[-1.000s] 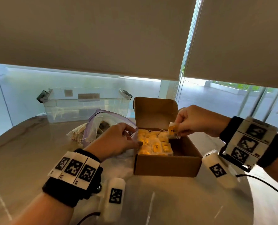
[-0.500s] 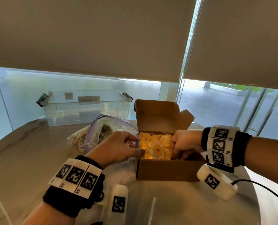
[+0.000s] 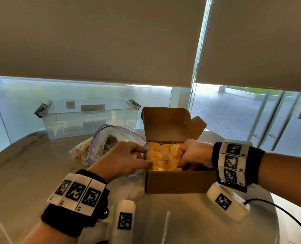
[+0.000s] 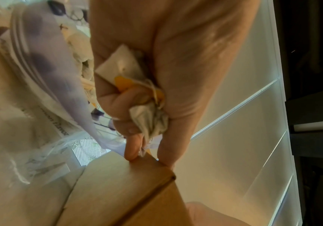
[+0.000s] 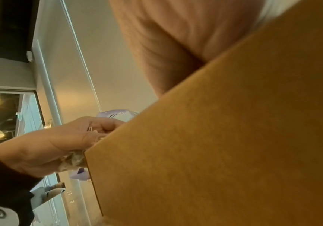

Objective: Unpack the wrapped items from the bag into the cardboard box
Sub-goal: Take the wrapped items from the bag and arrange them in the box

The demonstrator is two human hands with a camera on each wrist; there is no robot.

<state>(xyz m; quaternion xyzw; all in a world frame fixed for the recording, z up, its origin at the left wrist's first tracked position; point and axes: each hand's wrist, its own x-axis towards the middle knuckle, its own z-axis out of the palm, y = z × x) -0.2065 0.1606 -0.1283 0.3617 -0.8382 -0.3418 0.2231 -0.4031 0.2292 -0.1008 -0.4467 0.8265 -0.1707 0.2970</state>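
An open cardboard box (image 3: 179, 182) stands mid-table, its left half filled with several yellow wrapped items (image 3: 162, 154). My right hand (image 3: 181, 161) reaches down into the box among them, and the box wall (image 5: 214, 145) hides its fingertips. My left hand (image 3: 146, 157) is at the box's left rim. In the left wrist view its curled fingers grip a bunch of wrapped items (image 4: 121, 67) against the palm, with thumb and forefinger touching the box edge (image 4: 127, 191). The clear zip bag (image 3: 107, 138) with a purple seal lies open just left of the box.
A clear plastic tub (image 3: 89, 118) stands behind the bag near the window. The box's lid (image 3: 165, 124) stands upright at the back. A black cable (image 3: 278, 206) trails from my right wrist over the table (image 3: 23, 173), whose right edge curves close by.
My right hand, which held a wrapped item above the box's far right, has gone down into the box. The left hand has stayed at the box's left rim.
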